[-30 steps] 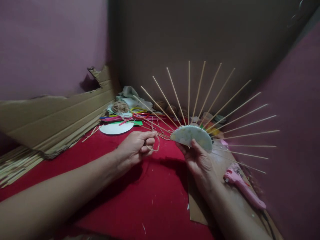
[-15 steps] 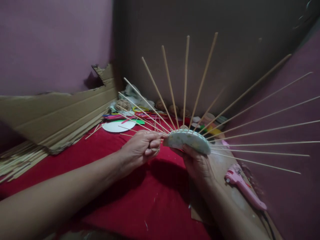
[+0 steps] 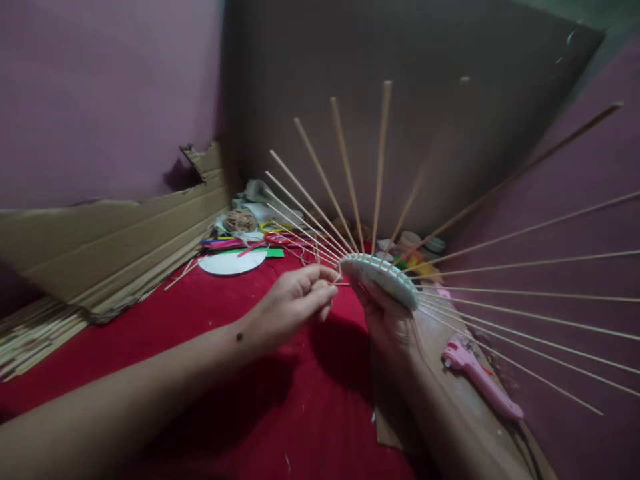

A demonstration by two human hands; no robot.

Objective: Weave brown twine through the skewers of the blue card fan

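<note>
My right hand [image 3: 387,320] grips from below a pale round disc [image 3: 383,277] with several thin wooden sticks [image 3: 380,167] fanning out from its rim, held tilted above the red cloth [image 3: 280,400]. My left hand [image 3: 295,303] is closed in a pinch at the disc's left edge, holding a thin brown twine [image 3: 305,252] that trails back to a ball of twine [image 3: 240,220] in the far corner.
A pink glue gun [image 3: 480,377] lies on a cardboard sheet [image 3: 395,420] at the right. A white paper circle [image 3: 233,261], green paper, scissors and coloured bits sit at the back. Torn cardboard [image 3: 115,233] leans at the left, above a bundle of sticks [image 3: 35,333].
The disc has tipped more edge-on toward me, so the sticks spread wider to the right. My left hand has moved from a loose fist into a pinch at the disc's edge.
</note>
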